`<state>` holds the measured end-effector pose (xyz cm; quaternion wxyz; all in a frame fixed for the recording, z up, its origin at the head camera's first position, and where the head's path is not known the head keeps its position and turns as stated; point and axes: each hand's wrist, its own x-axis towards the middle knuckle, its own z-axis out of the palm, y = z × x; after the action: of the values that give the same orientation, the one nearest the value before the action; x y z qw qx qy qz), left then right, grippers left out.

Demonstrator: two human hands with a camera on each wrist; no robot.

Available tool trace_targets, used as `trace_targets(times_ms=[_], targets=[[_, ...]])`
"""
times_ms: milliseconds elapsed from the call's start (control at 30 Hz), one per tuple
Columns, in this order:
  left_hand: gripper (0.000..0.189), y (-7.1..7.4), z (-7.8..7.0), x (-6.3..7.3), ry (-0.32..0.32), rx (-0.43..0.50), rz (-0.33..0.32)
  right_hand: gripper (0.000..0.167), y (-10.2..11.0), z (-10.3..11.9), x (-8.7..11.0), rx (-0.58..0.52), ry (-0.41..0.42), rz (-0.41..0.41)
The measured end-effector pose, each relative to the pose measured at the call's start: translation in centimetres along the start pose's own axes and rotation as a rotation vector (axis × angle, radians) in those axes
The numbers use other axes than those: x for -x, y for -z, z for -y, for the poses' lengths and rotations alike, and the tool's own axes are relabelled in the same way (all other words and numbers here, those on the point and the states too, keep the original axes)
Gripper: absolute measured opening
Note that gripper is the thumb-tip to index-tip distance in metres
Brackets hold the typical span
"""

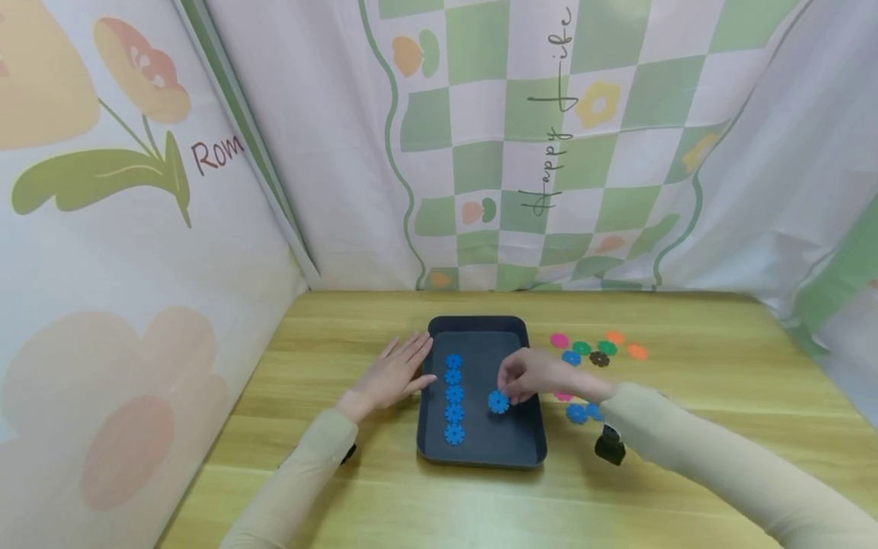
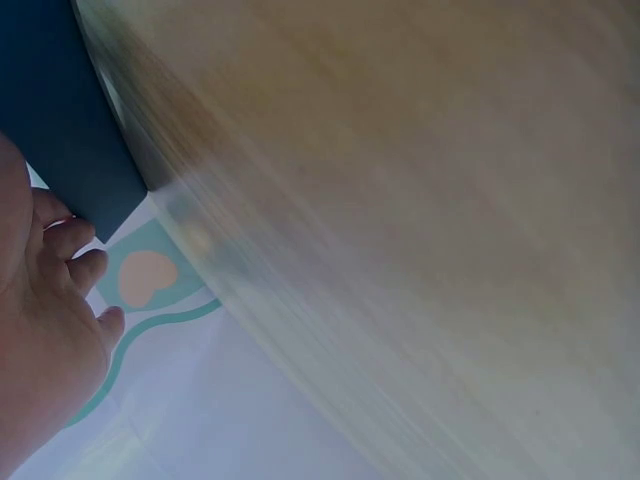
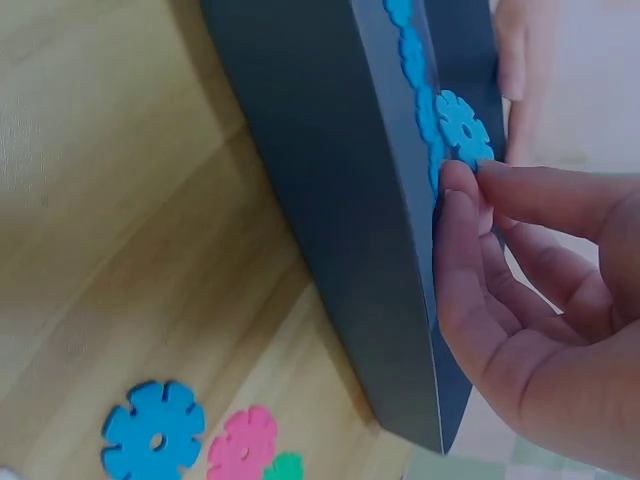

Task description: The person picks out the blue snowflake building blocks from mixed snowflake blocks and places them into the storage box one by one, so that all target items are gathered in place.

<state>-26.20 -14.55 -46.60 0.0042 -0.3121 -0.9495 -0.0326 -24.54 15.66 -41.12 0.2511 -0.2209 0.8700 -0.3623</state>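
Between thumb and fingertips my right hand pinches a blue notched disc over the right half of the dark grey tray. The right wrist view shows that blue disc tilted, held by its edge. Along the tray's left side runs a column of several blue discs. My left hand rests at the tray's left rim, fingers extended and thumb at the wall. In the left wrist view its fingers touch the dark tray wall.
To the right of the tray lie loose notched discs: pink, green, orange, dark brown and blue. Some are partly hidden by the right forearm. A printed curtain hangs behind the wooden table.
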Motion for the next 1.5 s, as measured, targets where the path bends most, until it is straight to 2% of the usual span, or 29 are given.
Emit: trace_targets(times_ms=[233,400,667,1200,1400,1500], targets=[[0.075,-0.4,0.2,-0.2,0.001,-0.017,0.005,0.005,-1.0,0.7,0.0,0.051,-0.010,0.065],[0.075,-0.3,0.2,-0.2,0.001,-0.016,0.001,0.005,-1.5,0.7,-0.2,0.044,0.009,0.103],[0.075,-0.3,0.2,-0.4,0.002,-0.019,0.013,0.008,-2.3,0.5,-0.7,0.049,-0.011,0.132],[0.075,-0.1,0.1,-0.3,0.000,-0.031,0.019,0.006,-2.7,1.1,-0.4,0.099,0.014,0.136],[0.074,0.0,0.1,-0.1,-0.001,-0.028,0.015,0.004,-2.1,0.9,-0.1,0.118,0.055,0.087],[0.075,0.0,0.2,-0.1,0.005,-0.020,0.023,0.002,-1.2,0.8,0.2,0.091,0.088,0.056]])
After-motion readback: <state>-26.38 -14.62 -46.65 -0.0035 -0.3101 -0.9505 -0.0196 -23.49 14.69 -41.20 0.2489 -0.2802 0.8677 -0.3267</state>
